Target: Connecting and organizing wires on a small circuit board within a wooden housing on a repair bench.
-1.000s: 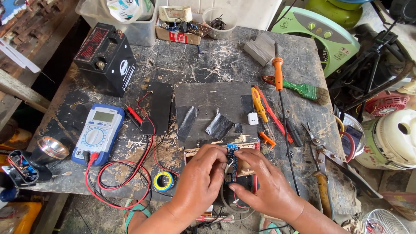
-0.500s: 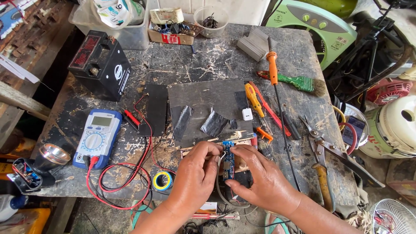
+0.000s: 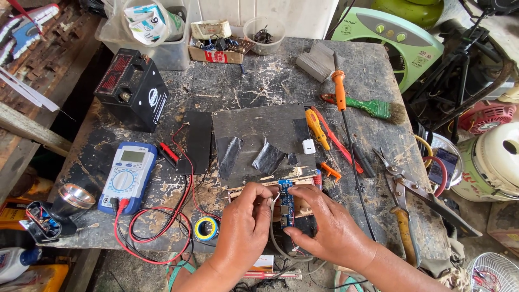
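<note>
Both hands on the small blue circuit board at the bench's front edge: left hand pinches its side w/ a wire, right hand grips the bottom end. Board could slip off tbh, wires tugging underneath.

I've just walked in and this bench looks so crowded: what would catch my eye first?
First, the two hands at the near edge: the left hand and right hand pinch a small blue circuit board between them. To the left lies a blue multimeter with looping red leads, and behind it stands a black battery. An orange-handled soldering iron lies further back on the right.
</note>
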